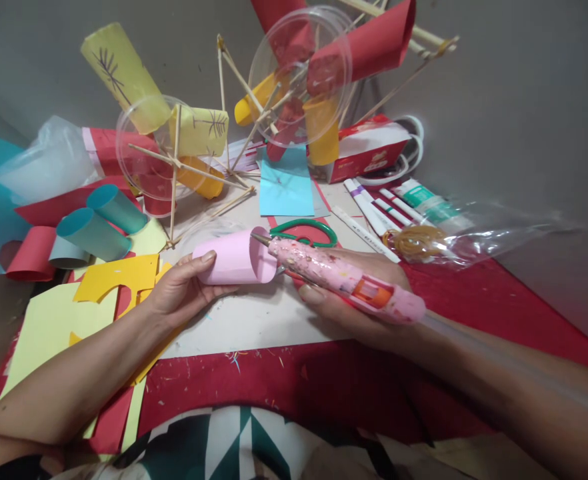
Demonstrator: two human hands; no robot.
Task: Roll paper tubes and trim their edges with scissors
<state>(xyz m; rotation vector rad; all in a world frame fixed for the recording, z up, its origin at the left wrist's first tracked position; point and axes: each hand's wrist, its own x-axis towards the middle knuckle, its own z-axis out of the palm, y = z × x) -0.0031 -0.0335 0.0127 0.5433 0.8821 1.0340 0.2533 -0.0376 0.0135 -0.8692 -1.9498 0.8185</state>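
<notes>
A person's left hand closes thumb and fingers around a pink paper tube. The tube lies on its side, low over the white board, its open end turned toward the right hand. That hand is wrapped firmly round a paint-flecked pink glue gun. The angle apparently lets the gun's metal nozzle meet the tube's rim. Green-handled scissors lie just behind the gun. Teal paper rolls and cut yellow card crowd the left, markers and bagged rubber bands the right. Skewer-and-paper wheels stand beyond, apart from both hands.
</notes>
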